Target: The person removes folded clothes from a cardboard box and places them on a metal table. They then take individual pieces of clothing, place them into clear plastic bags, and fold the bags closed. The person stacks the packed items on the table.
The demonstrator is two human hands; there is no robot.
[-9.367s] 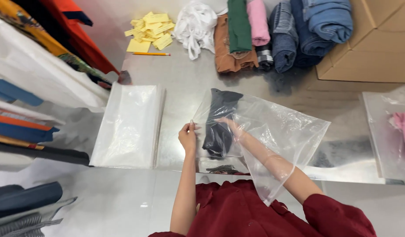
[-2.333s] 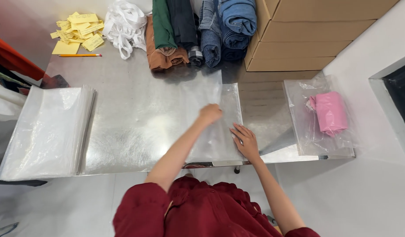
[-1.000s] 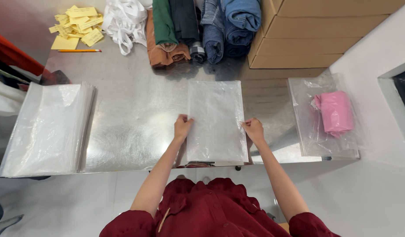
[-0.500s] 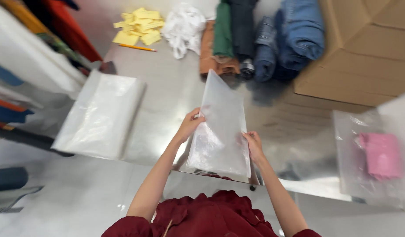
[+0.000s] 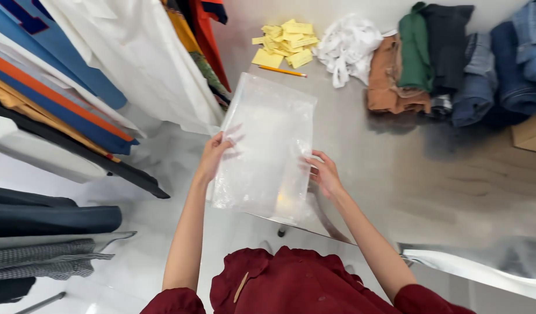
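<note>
**Bag Held Up in Two Hands**

One shiny table [image 5: 361, 151]. Many hanging clothes [image 5: 93, 70] left. Folded clothes [image 5: 454, 64] behind. One clear plastic bag [image 5: 265, 148] above the table edge, gripped by left hand [image 5: 212, 157] and right hand [image 5: 323, 174]. Yellow notes [image 5: 285, 40], one pencil [image 5: 282, 71].

Shiny metal bench [image 5: 361, 145], with yellow paper slips [image 5: 284, 42], a pencil [image 5: 282, 71], white cloth [image 5: 348, 46] and folded clothes [image 5: 448, 64] on top.
</note>
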